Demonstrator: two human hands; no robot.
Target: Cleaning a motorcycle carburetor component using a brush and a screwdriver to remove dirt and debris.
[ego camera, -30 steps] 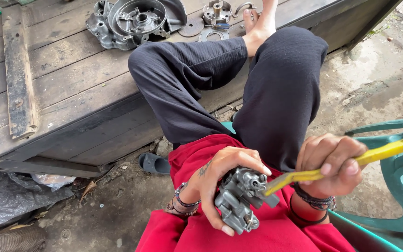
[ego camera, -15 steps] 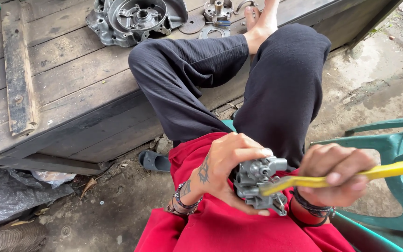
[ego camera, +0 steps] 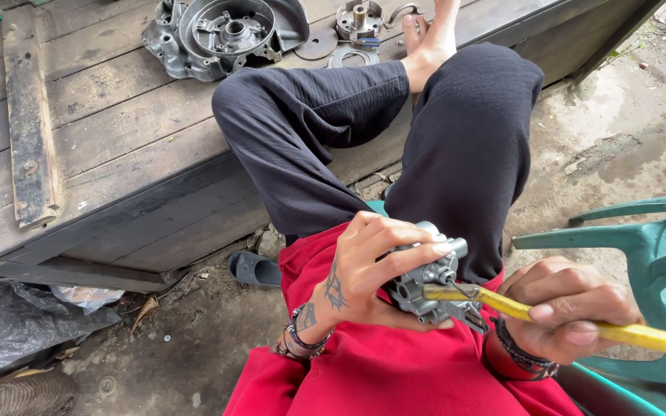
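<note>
Okay, two hands in view, both mine. My left hand (ego camera: 364,273) has its fingers curled tight around one small grey metal carburettor-like part (ego camera: 433,281), held over my lap just above the red shirt (ego camera: 395,370); thumb below, fingertips (ego camera: 445,248) pressed on the top. My right hand (ego camera: 568,308) is closed on one yellow-handled tool (ego camera: 580,323), fingers wrapped together round the handle, thumb lying along it. The tool's tip touches the part's right side; what kind of tip, I can't tell. Beaded bracelets sit on both wrists, count unclear. My two legs in black trousers (ego camera: 395,131) reach forward, one bare foot (ego camera: 429,38) resting on the wooden platform (ego camera: 102,115). On that platform: one large grey engine cover (ego camera: 221,35), one round flat disc (ego camera: 317,45), one ring-shaped plate (ego camera: 352,58), one smaller hub piece (ego camera: 358,17), all near the foot. One loose plank (ego camera: 28,115) lies on the left of the boards. On the dirt below is one dark sandal (ego camera: 252,270), with one black plastic sheet (ego camera: 17,323) at far left. One green plastic chair (ego camera: 649,231) stands right beside me.
</note>
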